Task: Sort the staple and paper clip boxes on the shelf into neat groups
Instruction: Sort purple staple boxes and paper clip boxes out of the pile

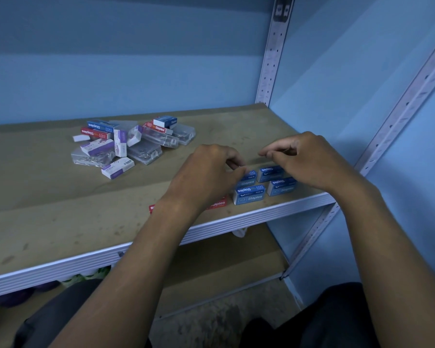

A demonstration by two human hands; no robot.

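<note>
Hands [249,167] over blue staple boxes [249,194], shelf edge [236,219] near

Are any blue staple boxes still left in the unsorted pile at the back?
Yes, a blue staple box lies atop the pile's left side.

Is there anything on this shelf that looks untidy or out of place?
Yes. The pile at the back left is jumbled: blue, red and purple-white boxes and clear cases overlap at angles. The blue staple boxes near the front edge stand in neat rows.
</note>
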